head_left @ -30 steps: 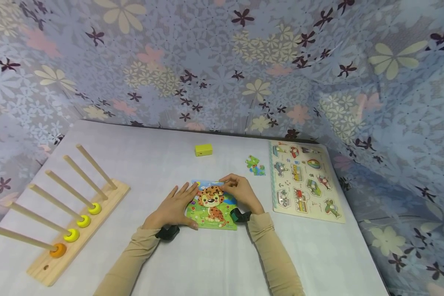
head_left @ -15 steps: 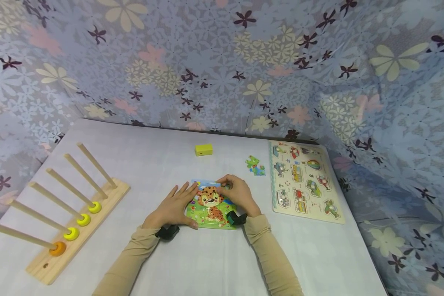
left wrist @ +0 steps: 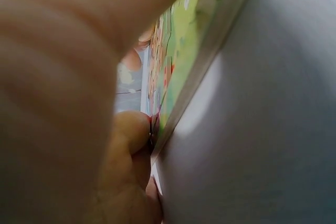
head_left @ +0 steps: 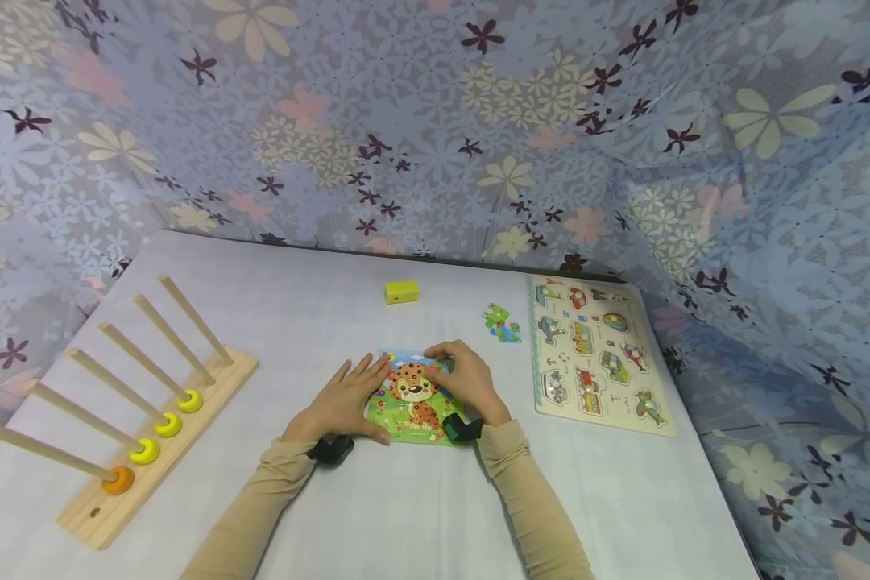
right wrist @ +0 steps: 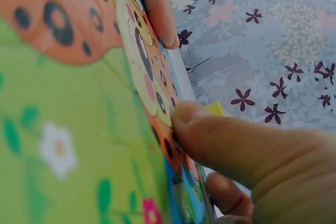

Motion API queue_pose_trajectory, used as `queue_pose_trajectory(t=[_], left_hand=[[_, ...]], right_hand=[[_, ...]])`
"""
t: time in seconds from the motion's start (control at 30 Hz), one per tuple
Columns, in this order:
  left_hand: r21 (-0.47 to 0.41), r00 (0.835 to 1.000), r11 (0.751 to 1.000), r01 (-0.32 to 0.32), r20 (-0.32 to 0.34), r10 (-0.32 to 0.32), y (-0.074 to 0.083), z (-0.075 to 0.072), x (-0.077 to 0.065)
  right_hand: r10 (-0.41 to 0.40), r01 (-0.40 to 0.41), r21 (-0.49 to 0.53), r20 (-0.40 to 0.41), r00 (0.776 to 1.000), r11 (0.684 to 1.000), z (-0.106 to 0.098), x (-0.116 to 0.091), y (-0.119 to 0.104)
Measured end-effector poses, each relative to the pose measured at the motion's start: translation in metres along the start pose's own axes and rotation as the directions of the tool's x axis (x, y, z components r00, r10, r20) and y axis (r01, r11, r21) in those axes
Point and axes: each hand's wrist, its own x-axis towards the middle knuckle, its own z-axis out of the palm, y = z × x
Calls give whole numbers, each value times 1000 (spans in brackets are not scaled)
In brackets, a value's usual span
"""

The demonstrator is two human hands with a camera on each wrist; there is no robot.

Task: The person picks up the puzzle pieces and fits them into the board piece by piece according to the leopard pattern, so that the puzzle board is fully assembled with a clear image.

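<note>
A leopard-picture jigsaw puzzle (head_left: 415, 399) lies flat in its tray on the table. My left hand (head_left: 344, 404) rests along the puzzle's left side, fingers spread toward the top edge and thumb at the lower left corner. My right hand (head_left: 470, 380) is at the upper right part, thumb and fingers curled together around a jigsaw piece (head_left: 446, 366) that they mostly hide. In the right wrist view, the right thumb (right wrist: 210, 129) lies against the picture near the leopard's head, with other fingers behind it. Two loose jigsaw pieces (head_left: 503, 322) lie beyond the right hand.
To the left stands a wooden peg rack (head_left: 167, 435) with upright sticks, some bearing yellow or orange rings. A yellow block (head_left: 402, 292) sits behind the puzzle. At the right lies a knobbed vehicle puzzle board (head_left: 598, 354). Floral cloth (head_left: 435, 129) hangs behind the table.
My right hand has shifted slightly left and toward me at the upper right of the puzzle, its fingers more curled. The left hand stays at the left side. The loose pieces have not moved.
</note>
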Motion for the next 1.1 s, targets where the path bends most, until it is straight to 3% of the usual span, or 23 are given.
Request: queue_pose_trajectory(t=[0.1, 0.2, 0.33, 0.5, 0.6, 0.67, 0.77, 0.9, 1.1], left_hand=[[-1, 1000, 1000, 2, 4, -2, 0, -1, 0], [1, 1000, 1000, -1, 8, 1, 1, -2, 2], [-1, 1000, 1000, -12, -1, 12, 1, -3, 5], [5, 1000, 1000, -9, 1, 9, -1, -1, 4], [15, 1000, 1000, -7, 5, 7, -2, 2, 2], [20, 1000, 1000, -6, -1, 6, -3, 3, 2], [0, 1000, 1000, -9, -4, 9, -2, 4, 1], [-16, 1000, 1000, -13, 4, 14, 0, 5, 0], [1, 1000, 1000, -14, -12, 14, -1, 2, 0]], right_hand=[[4, -8, 101, 36, 999, 995, -4, 2, 5], [37, -47, 242, 47, 998, 969, -15, 5, 14], [162, -133, 345, -58, 985, 929, -31, 9, 28], [341, -249, 359, -220, 914, 899, -46, 8, 45], [424, -320, 369, -245, 872, 872, -51, 6, 54], [455, -351, 375, -236, 859, 858, -53, 6, 58], [474, -384, 341, -236, 848, 858, -52, 8, 62], [457, -391, 262, -277, 845, 882, -49, 8, 64], [393, -335, 228, -296, 870, 914, -47, 13, 62]])
